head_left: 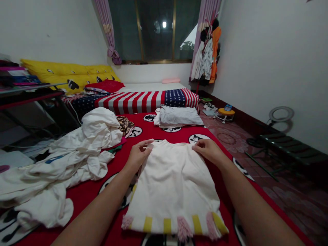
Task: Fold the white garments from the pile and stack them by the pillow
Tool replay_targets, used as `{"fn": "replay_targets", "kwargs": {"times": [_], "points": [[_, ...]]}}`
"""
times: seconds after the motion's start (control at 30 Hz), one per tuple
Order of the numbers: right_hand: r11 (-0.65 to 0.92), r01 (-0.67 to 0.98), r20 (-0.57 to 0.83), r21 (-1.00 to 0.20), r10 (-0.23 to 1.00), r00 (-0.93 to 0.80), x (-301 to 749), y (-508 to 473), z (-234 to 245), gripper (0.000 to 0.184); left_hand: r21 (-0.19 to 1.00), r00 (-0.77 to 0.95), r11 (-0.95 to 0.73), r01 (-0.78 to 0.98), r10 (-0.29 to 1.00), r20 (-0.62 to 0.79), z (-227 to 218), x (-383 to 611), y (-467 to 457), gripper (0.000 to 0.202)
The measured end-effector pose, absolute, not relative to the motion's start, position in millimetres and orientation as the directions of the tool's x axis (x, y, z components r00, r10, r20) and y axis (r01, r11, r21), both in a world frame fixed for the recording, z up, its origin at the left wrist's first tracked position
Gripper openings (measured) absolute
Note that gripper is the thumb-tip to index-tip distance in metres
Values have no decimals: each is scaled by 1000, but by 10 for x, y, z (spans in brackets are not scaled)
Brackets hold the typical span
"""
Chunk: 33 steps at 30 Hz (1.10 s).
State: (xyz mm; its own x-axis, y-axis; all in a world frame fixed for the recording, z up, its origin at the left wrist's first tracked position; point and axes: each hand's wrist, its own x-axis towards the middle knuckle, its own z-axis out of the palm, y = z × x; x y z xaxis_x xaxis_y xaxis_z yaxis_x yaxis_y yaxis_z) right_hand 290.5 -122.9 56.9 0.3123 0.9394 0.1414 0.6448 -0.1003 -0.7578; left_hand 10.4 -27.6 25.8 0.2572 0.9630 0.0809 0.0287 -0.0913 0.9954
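Note:
A white garment (176, 181) with yellow blocks and pink tassels along its near hem lies spread on a red cover (138, 136) printed with black-and-white figures. My left hand (140, 153) pinches the garment's far left corner between thumb and fingers. At the far right corner, my right hand (207, 150) grips the cloth the same way. Small wrinkles run across the middle of the fabric. Which kind of garment it is, I cannot tell for certain.
Rumpled white clothes (77, 153) are heaped on the left, beside a brown patterned cloth (125, 125). Folded pale clothes (179, 116) lie farther back. A bed with a striped, starred cover (133, 102) stands behind. On the right floor are a dark bench (294, 147) and a yellow stool (226, 112).

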Motion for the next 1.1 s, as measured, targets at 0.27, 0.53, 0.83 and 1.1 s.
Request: {"fn": "replay_targets", "kwargs": {"times": [0.27, 0.53, 0.83, 1.1], "points": [[-104, 292, 33, -951, 902, 431, 2863, -1155, 427, 26, 716, 196, -465, 520, 882, 430, 203, -9, -270, 39], [-83, 466, 58, -881, 958, 281, 2852, -1207, 480, 16, 742, 630, -592, 314, 715, 303, 573, 435, -908, 21], [118, 457, 68, -881, 990, -125, 2691, -1315, 773, 20, 793, 536, -414, 447, 834, 133, 390, 394, -832, 17], [71, 764, 27, -641, 997, -70, 2603, -1300, 673, 11, 837, 487, -389, 386, 856, 174, 355, 429, -860, 33]]}}
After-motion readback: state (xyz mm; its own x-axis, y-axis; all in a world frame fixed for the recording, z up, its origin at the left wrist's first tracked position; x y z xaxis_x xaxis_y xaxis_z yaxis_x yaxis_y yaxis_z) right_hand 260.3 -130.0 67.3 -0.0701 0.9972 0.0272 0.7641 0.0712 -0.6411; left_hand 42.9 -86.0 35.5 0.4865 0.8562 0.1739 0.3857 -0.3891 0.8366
